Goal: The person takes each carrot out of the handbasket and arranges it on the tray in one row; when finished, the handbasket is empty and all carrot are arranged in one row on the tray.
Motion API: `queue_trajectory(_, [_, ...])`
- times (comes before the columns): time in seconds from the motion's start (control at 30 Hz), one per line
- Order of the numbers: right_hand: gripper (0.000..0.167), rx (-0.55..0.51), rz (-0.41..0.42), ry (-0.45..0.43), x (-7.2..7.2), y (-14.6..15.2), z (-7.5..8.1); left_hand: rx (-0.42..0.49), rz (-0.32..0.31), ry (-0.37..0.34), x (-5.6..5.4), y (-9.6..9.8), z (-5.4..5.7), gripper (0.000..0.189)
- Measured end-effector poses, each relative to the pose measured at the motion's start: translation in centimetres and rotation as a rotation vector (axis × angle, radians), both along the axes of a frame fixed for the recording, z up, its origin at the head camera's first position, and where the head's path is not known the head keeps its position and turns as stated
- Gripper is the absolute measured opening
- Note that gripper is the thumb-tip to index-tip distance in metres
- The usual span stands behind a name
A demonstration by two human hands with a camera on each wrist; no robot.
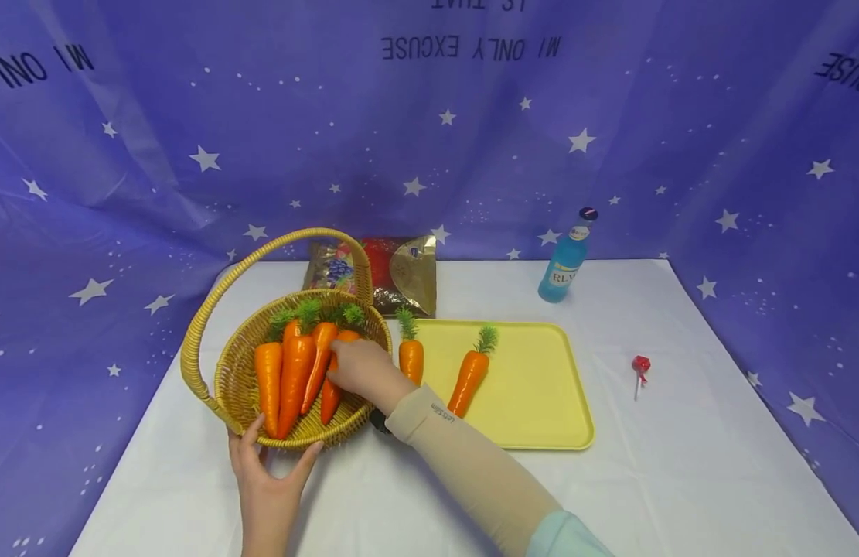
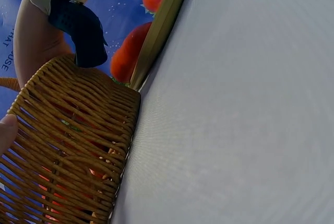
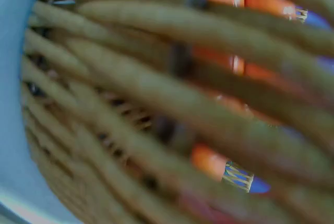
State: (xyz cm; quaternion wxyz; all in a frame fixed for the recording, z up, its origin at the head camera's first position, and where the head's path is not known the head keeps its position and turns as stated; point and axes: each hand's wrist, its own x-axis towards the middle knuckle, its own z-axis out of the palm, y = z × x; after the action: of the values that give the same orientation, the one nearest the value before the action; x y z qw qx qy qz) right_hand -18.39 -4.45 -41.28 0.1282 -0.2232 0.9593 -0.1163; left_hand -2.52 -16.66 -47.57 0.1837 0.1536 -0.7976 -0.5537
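Observation:
A wicker basket (image 1: 229, 363) with a tall arched handle holds several orange carrots (image 1: 297, 379) with green tops. My left hand (image 1: 265, 480) grips the basket's near rim, thumb and fingers spread along it. In the left wrist view the thumb (image 2: 7, 132) lies against the woven side. Reaching over the right rim, my right hand (image 1: 366, 371) has its fingers round the rightmost carrot (image 1: 329, 401) in the basket; its fingertips are partly hidden. The right wrist view is mostly filled by blurred wicker (image 3: 130, 72), with orange showing through the gaps.
Right of the basket, a yellow tray (image 1: 540, 387) carries two carrots (image 1: 469, 381), partly behind my right forearm. Behind the basket lies a gold and red snack bag (image 1: 408, 282). A blue bottle (image 1: 564, 263) stands at the back right; a red lollipop (image 1: 641, 365) lies at the right.

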Motion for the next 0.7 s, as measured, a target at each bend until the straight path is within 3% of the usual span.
queue_trajectory(0.27, [0.026,-0.031,0.006,0.019,-0.11,-0.3,-0.37,0.0,0.008,-0.02,-0.01,-0.17,0.0,0.089])
queue_trajectory(0.5, [0.02,0.026,-0.031,0.102,-0.13,-0.5,-0.97,0.005,0.002,-0.032,0.01,-0.13,0.03,0.09])
queue_trajectory(0.7, [0.025,-0.046,-0.066,0.122,-0.32,-0.26,-0.71,0.008,-0.001,-0.015,0.05,-0.04,-0.05,0.089])
